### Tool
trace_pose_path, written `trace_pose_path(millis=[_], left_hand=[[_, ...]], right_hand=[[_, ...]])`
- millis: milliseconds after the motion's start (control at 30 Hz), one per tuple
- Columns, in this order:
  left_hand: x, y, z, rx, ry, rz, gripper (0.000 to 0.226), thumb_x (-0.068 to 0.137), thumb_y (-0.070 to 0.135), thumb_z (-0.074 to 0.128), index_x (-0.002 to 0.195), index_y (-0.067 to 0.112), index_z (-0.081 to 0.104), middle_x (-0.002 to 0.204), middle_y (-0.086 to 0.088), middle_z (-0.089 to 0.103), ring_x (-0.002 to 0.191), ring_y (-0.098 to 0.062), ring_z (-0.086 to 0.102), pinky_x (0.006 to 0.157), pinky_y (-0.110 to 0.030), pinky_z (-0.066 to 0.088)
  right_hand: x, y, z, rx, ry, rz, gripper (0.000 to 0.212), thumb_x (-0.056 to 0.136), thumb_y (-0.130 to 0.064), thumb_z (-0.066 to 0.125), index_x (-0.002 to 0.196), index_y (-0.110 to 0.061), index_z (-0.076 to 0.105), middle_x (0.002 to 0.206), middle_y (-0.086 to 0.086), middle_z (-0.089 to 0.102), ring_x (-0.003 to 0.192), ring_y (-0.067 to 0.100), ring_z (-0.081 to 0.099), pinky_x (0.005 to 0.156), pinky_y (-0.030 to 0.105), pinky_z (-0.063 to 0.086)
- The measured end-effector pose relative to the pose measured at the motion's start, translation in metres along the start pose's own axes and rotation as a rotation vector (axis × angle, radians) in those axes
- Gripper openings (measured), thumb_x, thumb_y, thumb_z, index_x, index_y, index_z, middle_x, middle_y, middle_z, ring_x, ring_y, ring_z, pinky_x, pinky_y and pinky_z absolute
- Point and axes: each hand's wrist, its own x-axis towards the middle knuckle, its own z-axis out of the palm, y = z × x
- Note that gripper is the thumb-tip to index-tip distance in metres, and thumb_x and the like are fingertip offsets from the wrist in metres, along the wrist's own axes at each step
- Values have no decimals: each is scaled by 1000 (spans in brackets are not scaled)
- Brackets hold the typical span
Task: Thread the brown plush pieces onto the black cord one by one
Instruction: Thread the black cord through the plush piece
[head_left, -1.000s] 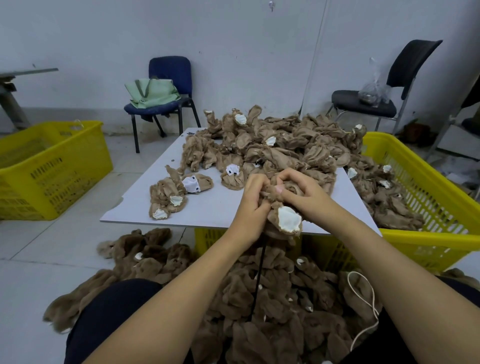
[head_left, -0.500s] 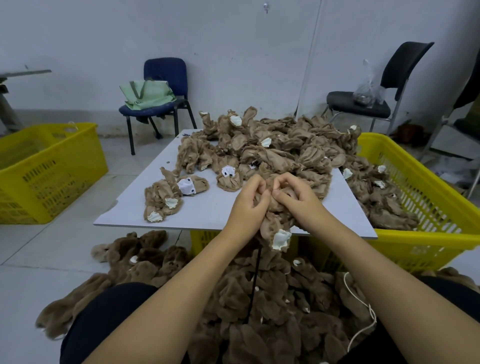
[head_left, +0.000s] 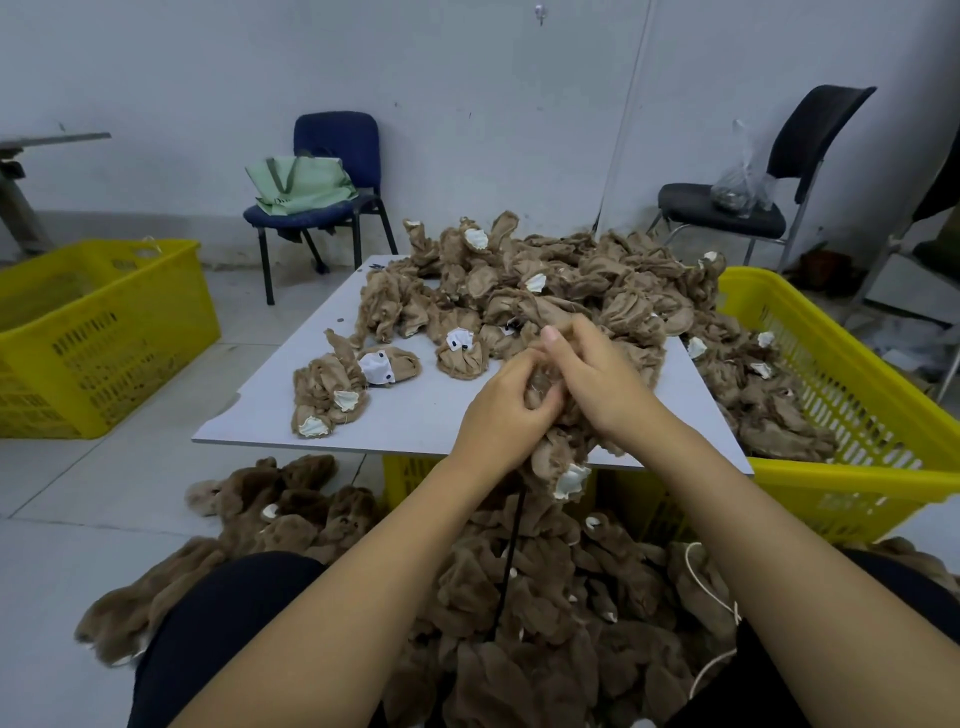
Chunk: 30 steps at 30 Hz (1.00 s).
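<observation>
A grey worktop (head_left: 415, 415) is laid over a yellow crate (head_left: 857, 395), and its far half is covered by a large heap of brown plush pieces (head_left: 571, 280), many turned inside out with white patches showing. Some of the heap is spilled over the right edge into the crate. A second yellow crate (head_left: 98, 332) is set on the floor at the left. Against the back wall a blue chair (head_left: 337, 150) carrying a green bag (head_left: 298, 184) is placed, and a black chair (head_left: 810, 145) with a clear plastic bag (head_left: 740, 182) on its seat is seen to the right.

Below the near edge of the worktop, a mound of darker threaded plush (head_left: 545, 597) is piled on the floor and between the person's knees. A smaller cluster of pieces (head_left: 332, 395) is left on the worktop at the left, apart from the heap.

At the near edge, one held plush piece (head_left: 558, 457) is gripped by both hands. The left hand (head_left: 501, 410) has its grip curled closed around the piece from the left; the right hand (head_left: 602, 379) has its grip pinched on the upper part, thumb raised. The black cord (head_left: 511, 551) is seen hanging straight down from beneath the held piece into the mound below. A thin white string (head_left: 706, 587) is looped on the mound at the right.
</observation>
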Motion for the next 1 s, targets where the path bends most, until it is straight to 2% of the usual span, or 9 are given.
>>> trace_pose_path(millis=[67,133,300,433,567,667,800,900,1000], left_hand=[[-1,1,4,-22,8,-50,37,88,44,51,123,33,58,109,9,69,98,-11,66,80,-48,57],[-3,-1,7,-49,0,-100,41,84,41,51,124,35,58,109,9,70,99,-11,67,82,-47,58],[-8,-10,13,-11,4,-147,25,87,40,47,111,39,56,98,2,71,89,-16,67,75,-51,58],[-13,-21,21,-6,-39,-154,35,93,39,44,127,35,50,113,4,69,101,-11,65,85,-47,58],[-16,-22,31,-11,-110,-196,50,98,38,40,145,21,39,126,-4,65,114,-19,62,95,-47,54],[-15,-18,34,30,-136,-177,46,98,37,39,139,16,44,121,-7,66,109,-22,63,94,-49,54],[-5,-2,31,179,-20,-97,42,88,31,46,127,15,51,111,1,55,110,-21,50,100,-45,41],[7,10,25,204,52,-40,49,80,15,59,128,10,54,118,-3,54,113,-20,44,98,-35,39],[16,14,19,150,48,-34,44,75,7,57,119,10,61,112,3,56,105,-11,44,83,-18,37]], right_hand=[[3,-1,5,125,-3,-23,24,91,-54,61,100,-32,61,95,-13,71,89,-1,67,77,29,54],[4,5,13,182,-39,14,25,88,-45,72,103,-26,67,92,-6,74,87,8,71,81,32,58],[-1,18,31,344,17,35,13,91,-26,76,96,-14,75,94,4,75,91,16,72,79,25,56],[-1,29,37,382,-5,117,26,92,-25,75,104,-3,72,99,23,74,94,32,72,85,40,60],[-5,37,32,456,-7,182,29,95,-20,71,110,4,66,104,18,76,98,25,74,87,33,59],[-8,39,24,433,-28,200,28,97,-22,68,112,2,66,107,17,75,99,21,73,88,31,59],[1,23,9,355,-43,195,27,104,-24,56,109,-4,73,101,13,75,94,19,72,87,28,57],[11,3,2,340,13,114,25,104,-14,53,102,-16,78,95,-9,77,95,2,71,83,16,53],[8,-1,8,408,16,150,25,106,-20,51,103,-18,76,103,-1,77,104,10,71,94,27,54]])
